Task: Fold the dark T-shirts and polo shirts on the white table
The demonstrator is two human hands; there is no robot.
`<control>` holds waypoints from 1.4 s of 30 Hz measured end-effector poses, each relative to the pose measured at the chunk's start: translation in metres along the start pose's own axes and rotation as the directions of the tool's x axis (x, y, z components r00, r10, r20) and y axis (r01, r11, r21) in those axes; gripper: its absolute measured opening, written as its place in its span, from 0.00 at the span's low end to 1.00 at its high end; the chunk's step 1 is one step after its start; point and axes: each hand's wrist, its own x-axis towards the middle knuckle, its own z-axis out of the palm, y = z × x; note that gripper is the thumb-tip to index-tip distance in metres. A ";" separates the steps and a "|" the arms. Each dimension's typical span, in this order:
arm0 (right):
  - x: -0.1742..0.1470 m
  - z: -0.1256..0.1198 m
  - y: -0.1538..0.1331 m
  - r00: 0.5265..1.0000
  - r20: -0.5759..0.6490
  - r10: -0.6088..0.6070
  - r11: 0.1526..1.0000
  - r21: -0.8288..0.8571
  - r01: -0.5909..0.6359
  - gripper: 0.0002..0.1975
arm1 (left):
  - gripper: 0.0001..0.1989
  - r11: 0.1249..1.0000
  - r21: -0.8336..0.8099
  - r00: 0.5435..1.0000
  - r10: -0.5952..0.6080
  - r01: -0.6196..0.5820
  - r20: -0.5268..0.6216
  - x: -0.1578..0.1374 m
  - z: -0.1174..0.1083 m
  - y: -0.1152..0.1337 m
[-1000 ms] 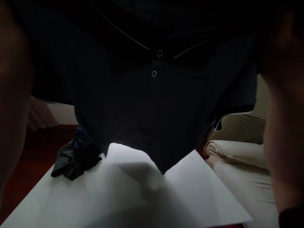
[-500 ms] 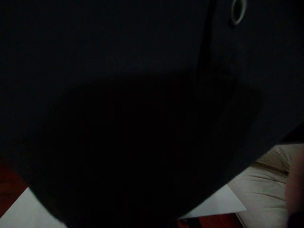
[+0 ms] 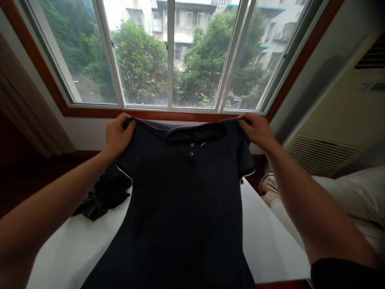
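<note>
A dark short-sleeved polo shirt (image 3: 186,200) hangs stretched out in front of me, its collar at the top and two pale ring-shaped buttons below it. White trim edges both sleeves. My left hand (image 3: 118,134) pinches one shoulder of the shirt. The other shoulder is gripped by my right hand (image 3: 255,128), thumb and fingers closed on the cloth. The lower part of the shirt spreads toward me over the white table (image 3: 270,237), and its hem is out of view.
A heap of dark clothing (image 3: 105,192) lies at the table's far left. Beyond the table are a wide window (image 3: 170,60) and a curtain (image 3: 33,96) on the left. At right stand a pale vented appliance (image 3: 327,120) and a light cushioned seat (image 3: 355,192).
Dark cloth filled nearly the whole view before. Now the shirt is farther from me and lower, held out by both hands, and the window and table show.
</note>
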 end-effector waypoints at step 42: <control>-0.099 0.343 0.036 0.665 0.663 0.344 0.939 -0.225 -0.261 0.37 | 0.39 0.970 0.230 0.520 -0.156 -0.081 0.840 -0.141 0.290 -0.117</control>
